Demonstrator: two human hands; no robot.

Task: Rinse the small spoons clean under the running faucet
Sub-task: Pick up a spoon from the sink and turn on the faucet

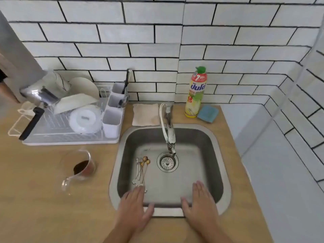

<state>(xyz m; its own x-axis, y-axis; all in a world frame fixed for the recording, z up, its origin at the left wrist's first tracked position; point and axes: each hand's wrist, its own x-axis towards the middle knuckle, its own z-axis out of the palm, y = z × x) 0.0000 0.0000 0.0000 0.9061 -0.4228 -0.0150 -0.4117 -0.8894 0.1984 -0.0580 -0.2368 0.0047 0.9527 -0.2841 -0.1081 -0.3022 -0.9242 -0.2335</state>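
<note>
- Head view, fingers first: the left hand [135, 206] lies flat with fingers straight and together, holding nothing. Its fingertips [139, 189] reach over the near sink wall and sit at the handle ends of the small spoons [141, 170]. I cannot tell whether they touch.
- The right hand [199, 201] is likewise flat, fingers extended and thumb spread, holding nothing. It hovers over or rests on the near rim of the sink [226, 186], well apart from the spoons.
- The spoons lie bundled on the sink floor, left of the drain [167, 163], bowls toward the back wall and handles toward me. Some bowls look brown-stained.
- Handling judgement: thin metal, light, stiff, not fragile. On wet steel they will likely be slippery and lie flat, which makes lifting awkward.
- Recommended hold: pinch the handle ends nearest the left hand, gathering several at once and leaving the bowls free for rinsing. Slender handles may fan out or slip, so grip firmly.
- The faucet [169, 130] spout ends above the drain. I see no water stream, so I judge it needs turning on first.
- Outward: dish soap bottle [197, 92] and blue sponge [207, 113] behind the sink, dish rack [70, 120] to the left.
</note>
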